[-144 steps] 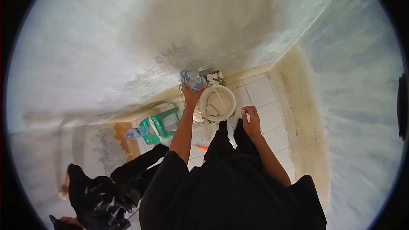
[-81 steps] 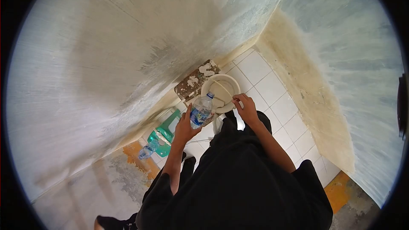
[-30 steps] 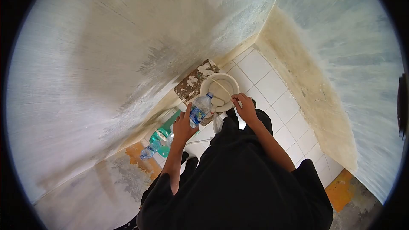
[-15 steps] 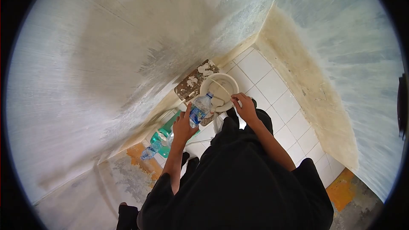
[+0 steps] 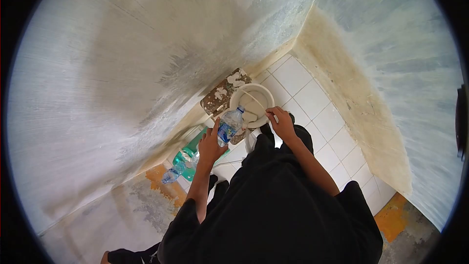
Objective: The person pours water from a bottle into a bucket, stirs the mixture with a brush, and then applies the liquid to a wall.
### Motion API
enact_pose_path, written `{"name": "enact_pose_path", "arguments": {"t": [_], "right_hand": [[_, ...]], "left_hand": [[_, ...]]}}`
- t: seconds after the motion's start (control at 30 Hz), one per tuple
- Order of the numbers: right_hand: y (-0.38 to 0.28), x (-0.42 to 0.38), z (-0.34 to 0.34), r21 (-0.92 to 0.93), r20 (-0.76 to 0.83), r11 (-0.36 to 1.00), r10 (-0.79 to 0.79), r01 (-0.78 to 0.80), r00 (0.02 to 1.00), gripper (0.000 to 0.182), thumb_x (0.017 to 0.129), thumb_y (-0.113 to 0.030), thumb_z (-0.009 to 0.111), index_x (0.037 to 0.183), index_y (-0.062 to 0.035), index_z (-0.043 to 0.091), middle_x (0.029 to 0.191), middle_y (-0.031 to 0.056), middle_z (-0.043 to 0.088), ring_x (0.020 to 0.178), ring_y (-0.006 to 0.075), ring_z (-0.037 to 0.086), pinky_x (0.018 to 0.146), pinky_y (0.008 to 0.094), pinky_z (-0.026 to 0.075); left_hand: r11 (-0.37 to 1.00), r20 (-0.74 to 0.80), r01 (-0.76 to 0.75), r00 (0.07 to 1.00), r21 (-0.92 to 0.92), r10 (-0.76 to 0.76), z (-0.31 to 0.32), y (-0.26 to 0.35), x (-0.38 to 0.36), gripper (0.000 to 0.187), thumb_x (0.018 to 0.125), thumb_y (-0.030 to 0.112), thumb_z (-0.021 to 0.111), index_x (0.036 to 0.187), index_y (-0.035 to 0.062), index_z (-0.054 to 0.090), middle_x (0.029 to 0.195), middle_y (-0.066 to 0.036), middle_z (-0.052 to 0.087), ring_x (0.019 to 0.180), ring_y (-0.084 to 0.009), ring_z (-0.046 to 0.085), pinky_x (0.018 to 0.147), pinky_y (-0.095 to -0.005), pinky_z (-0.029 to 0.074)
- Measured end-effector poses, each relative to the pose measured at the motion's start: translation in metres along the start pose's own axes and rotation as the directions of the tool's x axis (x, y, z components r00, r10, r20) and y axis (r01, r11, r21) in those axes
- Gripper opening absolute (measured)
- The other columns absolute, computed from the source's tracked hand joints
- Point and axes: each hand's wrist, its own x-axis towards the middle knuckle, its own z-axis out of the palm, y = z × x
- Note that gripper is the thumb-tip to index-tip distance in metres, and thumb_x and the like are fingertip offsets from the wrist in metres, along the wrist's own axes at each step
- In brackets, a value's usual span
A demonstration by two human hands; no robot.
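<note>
My left hand [image 5: 208, 147] is wrapped round a clear plastic bottle [image 5: 228, 129] with a blue label and blue cap. The bottle is tilted, its capped end pointing towards a round white bucket [image 5: 233, 99]. Over the bucket's right rim, the fingers of my right hand [image 5: 280, 121] are pinched together. A pale curved strip [image 5: 252, 98] runs across the bucket's opening and ends at those fingertips. Below and left of my left hand lie a green plastic basket [image 5: 179, 160] and another clear bottle [image 5: 172, 173] with blue on it.
A worn brown and white slab [image 5: 218, 96] lies along the left wall [image 5: 146, 44]. White floor tiles [image 5: 315, 102] stretch to the right wall [image 5: 376, 98]. At the bottom left, part of another person in dark clothing [image 5: 129, 255] shows.
The other person's dark-clothed part at the bottom left has shifted further left and lower. My hands, the bottle and the bucket have hardly moved.
</note>
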Motion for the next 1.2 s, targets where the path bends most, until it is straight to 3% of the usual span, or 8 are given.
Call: {"name": "enact_pose_path", "arguments": {"t": [0.87,1.2], "right_hand": [[-0.002,-0.001,-0.001,0.031,0.008,0.999,0.027,-0.027,1.0,0.011,0.092,-0.012,0.064,0.098,-0.0034,0.065,0.092,0.0121,0.068,0.083,0.0317,0.066,0.073,0.0395,0.049],[-0.001,-0.001,0.0,0.04,0.011,0.999,0.025,-0.026,1.0,0.011,0.092,-0.013,0.064,0.097,-0.0028,0.065,0.092,0.0128,0.068,0.083,0.0328,0.066,0.073,0.0406,0.049]], "left_hand": [[1.0,-0.004,-0.003,1.0,-0.004,0.003,-0.008,0.006,-0.002,0.113,0.059,0.024,0.083,0.155,0.0301,0.023,0.116,-0.013,0.057,0.103,-0.0404,0.061,0.086,-0.0531,0.051],[0.98,-0.15,-0.152,0.98,-0.129,0.132,0.014,-0.006,0.005,0.109,0.063,0.028,0.084,0.155,0.0223,0.025,0.117,-0.015,0.057,0.106,-0.0371,0.06,0.085,-0.0502,0.049]]}}
